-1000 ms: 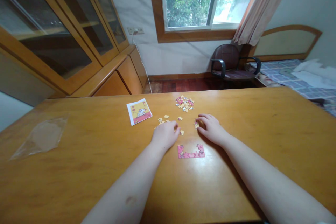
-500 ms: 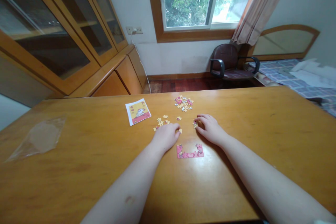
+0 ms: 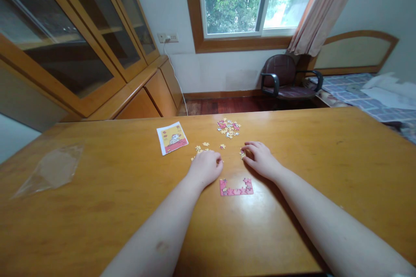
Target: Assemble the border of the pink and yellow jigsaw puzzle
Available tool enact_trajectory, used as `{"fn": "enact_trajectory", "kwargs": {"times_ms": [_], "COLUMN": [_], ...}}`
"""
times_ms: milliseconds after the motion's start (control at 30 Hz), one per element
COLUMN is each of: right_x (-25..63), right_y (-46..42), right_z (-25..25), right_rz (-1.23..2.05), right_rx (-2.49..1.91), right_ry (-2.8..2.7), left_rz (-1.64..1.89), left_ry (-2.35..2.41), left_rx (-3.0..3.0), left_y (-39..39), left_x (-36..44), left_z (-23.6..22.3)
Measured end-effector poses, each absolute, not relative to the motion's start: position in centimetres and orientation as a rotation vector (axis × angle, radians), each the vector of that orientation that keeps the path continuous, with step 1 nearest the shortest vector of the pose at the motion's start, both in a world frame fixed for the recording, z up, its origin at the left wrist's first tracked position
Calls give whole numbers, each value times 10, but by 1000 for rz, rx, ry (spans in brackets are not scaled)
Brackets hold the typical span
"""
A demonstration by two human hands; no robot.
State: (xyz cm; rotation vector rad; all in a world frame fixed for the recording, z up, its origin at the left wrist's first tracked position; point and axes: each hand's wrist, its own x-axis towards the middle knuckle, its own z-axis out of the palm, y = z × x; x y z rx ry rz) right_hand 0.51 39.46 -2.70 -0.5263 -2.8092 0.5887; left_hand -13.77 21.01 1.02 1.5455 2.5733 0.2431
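Wooden table lies under your arms. Your left hand rests flat, fingers curled over small yellow puzzle pieces. Your right hand is bent, fingertips touching one loose piece. Between your wrists sits the joined pink puzzle corner. Beyond your fingers lies a bigger pile of pieces.

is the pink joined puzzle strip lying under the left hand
No, the pink joined puzzle strip lies bare on the wooden table, between the left hand and right hand.
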Motion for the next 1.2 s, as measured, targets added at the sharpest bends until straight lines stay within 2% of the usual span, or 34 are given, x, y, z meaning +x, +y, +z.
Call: {"fn": "enact_trajectory", "kwargs": {"times_ms": [667, 933, 1200], "right_x": [5, 5, 5], "right_y": [393, 393, 392], "right_z": [-24, -25, -25], "right_rz": [578, 578, 579], "right_rx": [-541, -546, -547], "right_ry": [-2819, -2829, -2824], "left_rz": [24, 204, 268], "left_ry": [2598, 2737, 2547], "left_rx": [1494, 1574, 1648], "left_y": [209, 212, 212], "left_x": [-124, -138, -134], "left_z": [17, -4, -8]}}
